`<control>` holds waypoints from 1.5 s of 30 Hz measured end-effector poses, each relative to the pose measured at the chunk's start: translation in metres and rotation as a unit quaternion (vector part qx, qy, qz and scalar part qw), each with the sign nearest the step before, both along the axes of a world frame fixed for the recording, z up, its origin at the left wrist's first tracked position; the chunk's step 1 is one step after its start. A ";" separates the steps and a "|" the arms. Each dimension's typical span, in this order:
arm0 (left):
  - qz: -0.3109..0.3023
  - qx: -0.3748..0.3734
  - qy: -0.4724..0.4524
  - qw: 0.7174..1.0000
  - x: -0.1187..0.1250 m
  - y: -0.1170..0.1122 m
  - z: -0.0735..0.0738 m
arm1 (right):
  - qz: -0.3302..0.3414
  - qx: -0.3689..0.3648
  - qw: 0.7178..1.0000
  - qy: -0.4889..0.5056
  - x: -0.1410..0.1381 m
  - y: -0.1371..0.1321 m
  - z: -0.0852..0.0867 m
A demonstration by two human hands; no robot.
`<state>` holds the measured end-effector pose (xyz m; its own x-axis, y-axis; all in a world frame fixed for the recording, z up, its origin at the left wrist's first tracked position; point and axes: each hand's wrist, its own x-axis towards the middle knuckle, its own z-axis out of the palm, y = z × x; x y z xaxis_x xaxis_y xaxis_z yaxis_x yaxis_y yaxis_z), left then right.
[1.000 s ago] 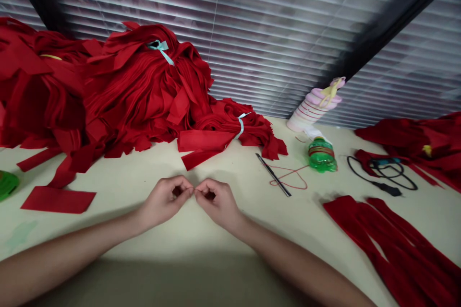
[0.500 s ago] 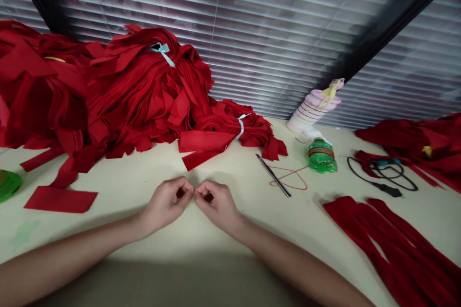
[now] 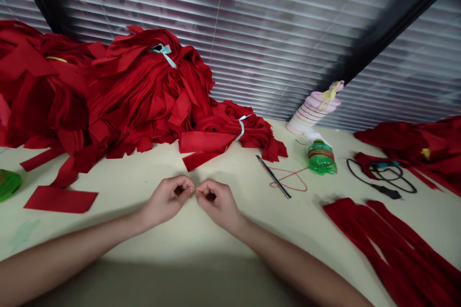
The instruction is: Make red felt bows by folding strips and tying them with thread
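My left hand (image 3: 170,202) and my right hand (image 3: 218,201) meet fingertip to fingertip above the pale table (image 3: 201,244). Each is closed in a pinch between thumb and forefinger. A tiny yellowish thing (image 3: 195,190) shows between the fingertips; it is too small to name. Right of my hands lie a thin dark tool like a pen or tweezers (image 3: 273,177) and a looped red thread (image 3: 293,183). The thread runs to a green plastic bottle piece (image 3: 321,157) with red thread wound round it. Left of my hands is a flat red fabric piece (image 3: 61,200).
Big heaps of red fabric strips (image 3: 144,86) fill the back left, some tied with pale ribbon. A white and pink thread-wound cylinder (image 3: 311,110) stands against the blinds (image 3: 252,57). At the right are a black cable (image 3: 387,187), red strips (image 3: 389,244) and more red fabric (image 3: 406,144).
My fingertips have parted slightly, so a small yellowish thing now shows between them. The hands otherwise stay in place, and the things on the table have not moved.
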<state>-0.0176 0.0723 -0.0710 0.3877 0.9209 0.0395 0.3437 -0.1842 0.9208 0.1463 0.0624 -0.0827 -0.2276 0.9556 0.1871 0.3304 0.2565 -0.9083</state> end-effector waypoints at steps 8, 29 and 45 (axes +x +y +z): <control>-0.018 -0.021 -0.014 1.000 -0.001 0.004 0.006 | -0.006 -0.006 1.000 0.010 0.001 0.000 -0.002; 0.015 -0.025 -0.036 0.999 0.001 0.003 0.005 | -0.010 -0.018 0.999 0.026 0.002 0.000 0.002; 0.014 -0.002 0.017 1.000 0.003 -0.005 -0.003 | -0.001 -0.027 0.999 0.017 0.000 -0.001 0.003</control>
<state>-0.0147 0.0669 -0.0744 0.3628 0.9316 0.0228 0.3798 -0.1701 0.9093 0.1464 0.0609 -0.0800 -0.2207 0.9649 0.1421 0.2998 0.2057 -0.9315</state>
